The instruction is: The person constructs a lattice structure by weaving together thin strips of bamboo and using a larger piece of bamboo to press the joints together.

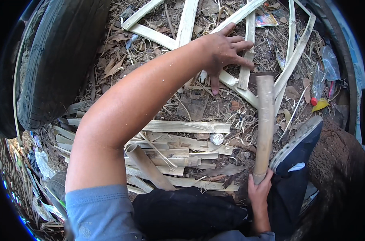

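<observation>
My left hand (228, 50) reaches across from the left with its fingers spread. It is over pale split bamboo strips (245, 74) that lie crossed on the ground. Its fingertips are beside or on one strip; I cannot tell whether they press on it. My right hand (259, 190), low on the right, is closed round the near end of a thick pale wooden stick (265, 120). The stick points away from me, and a dark flat piece shows at its far end, too little of it to name. My left forearm hides part of the ground.
Several split bamboo strips (186, 127) lie piled before my knees, with a hollow bamboo tube (148, 166) leaning there. Tyres (64, 60) stand at the left. My shoe (297, 148) is at the right, near a clear plastic bottle (317, 82). Dry leaves and shavings cover the soil.
</observation>
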{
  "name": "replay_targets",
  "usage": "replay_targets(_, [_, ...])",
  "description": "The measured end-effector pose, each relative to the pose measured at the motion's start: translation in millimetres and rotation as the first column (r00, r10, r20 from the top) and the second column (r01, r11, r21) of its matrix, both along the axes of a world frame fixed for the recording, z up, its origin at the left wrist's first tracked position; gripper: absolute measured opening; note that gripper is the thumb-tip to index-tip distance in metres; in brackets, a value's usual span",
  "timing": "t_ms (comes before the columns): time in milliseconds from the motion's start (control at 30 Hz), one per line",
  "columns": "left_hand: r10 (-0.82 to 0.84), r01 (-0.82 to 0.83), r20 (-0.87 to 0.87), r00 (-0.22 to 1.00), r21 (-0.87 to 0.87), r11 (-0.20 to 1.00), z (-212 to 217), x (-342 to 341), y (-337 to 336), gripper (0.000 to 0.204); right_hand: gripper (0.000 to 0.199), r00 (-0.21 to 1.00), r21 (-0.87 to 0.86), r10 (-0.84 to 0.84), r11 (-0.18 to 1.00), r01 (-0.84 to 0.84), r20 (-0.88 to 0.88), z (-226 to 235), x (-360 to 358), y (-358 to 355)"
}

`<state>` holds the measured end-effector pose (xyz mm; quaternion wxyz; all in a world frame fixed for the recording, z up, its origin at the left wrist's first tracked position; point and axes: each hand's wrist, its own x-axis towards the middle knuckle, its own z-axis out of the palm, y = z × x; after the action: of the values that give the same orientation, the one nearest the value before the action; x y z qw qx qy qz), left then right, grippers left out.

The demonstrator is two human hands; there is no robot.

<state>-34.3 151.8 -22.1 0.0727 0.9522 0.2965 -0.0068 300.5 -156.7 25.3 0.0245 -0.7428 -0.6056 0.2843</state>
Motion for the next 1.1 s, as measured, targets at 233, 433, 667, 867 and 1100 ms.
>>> replay_targets(233, [0.018, -0.018, -0.009, 1.0, -0.019, 1.0, -3, 0, -1, 0.128, 0.058, 0.981, 0.009, 0.122, 0.992, -0.125, 0.151, -11, -15, 3])
replay_targets(433, [0.021, -0.02, 0.022, 1.0, -0.023, 1.0, -4, 0, -3, 0.128, 0.06, 0.962, 0.214, -0.037, 0.972, 0.098, -0.269, -3, -11, -24])
replay_targets(667, [0.015, -0.015, -0.018, 1.0, 0.006, 1.0, 1, -2, 0, 0.127, 0.058, 0.984, 0.044, 0.158, 0.986, -0.162, 0.08, 0, -20, 1])
replay_targets(867, [0.01, -0.01, 0.013, 1.0, -0.001, 1.0, -3, -2, 3, 0.129, 0.061, 0.994, 0.16, 0.058, 0.986, -0.042, -0.098, -6, -10, -8])
replay_targets(1100, [0.014, -0.014, 0.003, 1.0, 0.007, 1.0, -10, -5, 1, 0.127, 0.062, 0.992, 0.257, 0.069, 0.966, -0.041, -0.103, 1, -14, -19])
